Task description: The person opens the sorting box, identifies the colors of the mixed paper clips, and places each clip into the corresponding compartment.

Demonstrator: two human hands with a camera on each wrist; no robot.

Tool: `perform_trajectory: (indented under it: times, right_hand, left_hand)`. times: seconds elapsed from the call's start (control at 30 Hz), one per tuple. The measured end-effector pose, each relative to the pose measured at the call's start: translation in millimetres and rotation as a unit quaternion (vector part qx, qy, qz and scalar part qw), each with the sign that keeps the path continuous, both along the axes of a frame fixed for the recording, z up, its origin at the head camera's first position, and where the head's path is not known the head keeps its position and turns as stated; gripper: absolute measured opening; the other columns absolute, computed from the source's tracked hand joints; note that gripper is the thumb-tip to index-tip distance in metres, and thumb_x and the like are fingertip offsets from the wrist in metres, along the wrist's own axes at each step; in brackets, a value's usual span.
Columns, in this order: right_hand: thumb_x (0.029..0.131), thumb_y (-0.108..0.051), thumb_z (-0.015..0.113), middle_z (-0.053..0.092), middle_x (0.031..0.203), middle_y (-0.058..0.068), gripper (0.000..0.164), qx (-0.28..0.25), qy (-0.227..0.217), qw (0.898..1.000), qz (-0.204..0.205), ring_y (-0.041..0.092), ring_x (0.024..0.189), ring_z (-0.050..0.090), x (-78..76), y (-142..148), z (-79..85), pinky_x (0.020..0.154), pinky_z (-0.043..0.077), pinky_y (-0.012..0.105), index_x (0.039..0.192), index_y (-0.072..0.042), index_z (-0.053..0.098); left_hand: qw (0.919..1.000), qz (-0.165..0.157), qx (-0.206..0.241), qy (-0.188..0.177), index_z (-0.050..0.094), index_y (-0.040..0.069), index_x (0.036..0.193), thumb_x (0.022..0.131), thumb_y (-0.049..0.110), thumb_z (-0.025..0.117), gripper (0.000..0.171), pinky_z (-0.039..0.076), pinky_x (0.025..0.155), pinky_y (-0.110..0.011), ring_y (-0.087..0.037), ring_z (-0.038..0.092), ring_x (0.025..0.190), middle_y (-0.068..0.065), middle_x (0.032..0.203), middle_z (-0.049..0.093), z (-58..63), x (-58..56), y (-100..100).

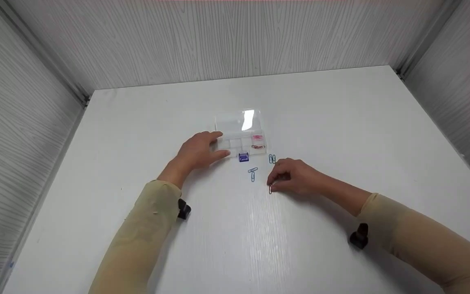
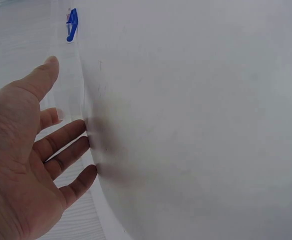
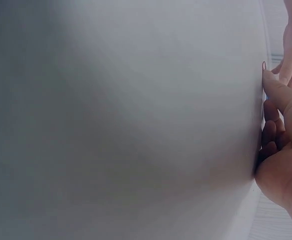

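Observation:
A clear plastic compartment box (image 1: 235, 143) lies on the table with its lid tipped back. My left hand (image 1: 198, 150) spreads around the box's left end, thumb and fingers loosely extended, as the left wrist view also shows. Inside the box, red paper clips (image 1: 258, 146) lie in a right-hand compartment, below a pink patch (image 1: 257, 137). My right hand (image 1: 296, 176) pinches a red paper clip (image 1: 270, 190) between thumb and forefinger, low over the table; the clip (image 3: 264, 65) pokes past the thumb tip in the right wrist view.
Two blue paper clips (image 1: 253, 173) lie in front of the box, and green-blue clips (image 1: 272, 159) lie off its right front corner. A blue-purple latch (image 1: 243, 157) sits at the box's front edge. Wood-grain panels (image 1: 235, 41) enclose the white table (image 1: 202, 245) at back and sides.

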State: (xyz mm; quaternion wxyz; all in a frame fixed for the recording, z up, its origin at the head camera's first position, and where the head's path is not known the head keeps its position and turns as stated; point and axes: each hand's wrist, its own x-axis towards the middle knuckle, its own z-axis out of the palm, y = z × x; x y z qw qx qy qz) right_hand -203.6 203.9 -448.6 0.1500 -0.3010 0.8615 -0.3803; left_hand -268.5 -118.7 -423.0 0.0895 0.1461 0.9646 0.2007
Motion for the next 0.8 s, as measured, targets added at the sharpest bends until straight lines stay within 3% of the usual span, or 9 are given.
perform_trajectory:
  times: [0.8]
  right_hand:
    - [0.097, -0.018, 0.080, 0.069, 0.096, -0.010, 0.010, 0.001, 0.004, 1.000, 0.005, 0.018, 0.099, 0.058, -1.9, 1.4, -1.9, 0.087, 0.047, 0.033, 0.094, -0.027, 0.082]
  left_hand:
    - [1.0000, -0.002, 0.005, 0.002, 0.047, 0.016, 0.162, 0.099, 0.056, 0.069, 0.078, 0.035, 0.123, -0.051, -0.032, 0.048, 0.146, -0.010, 0.154, 0.057, 1.0, 0.8, -1.4]
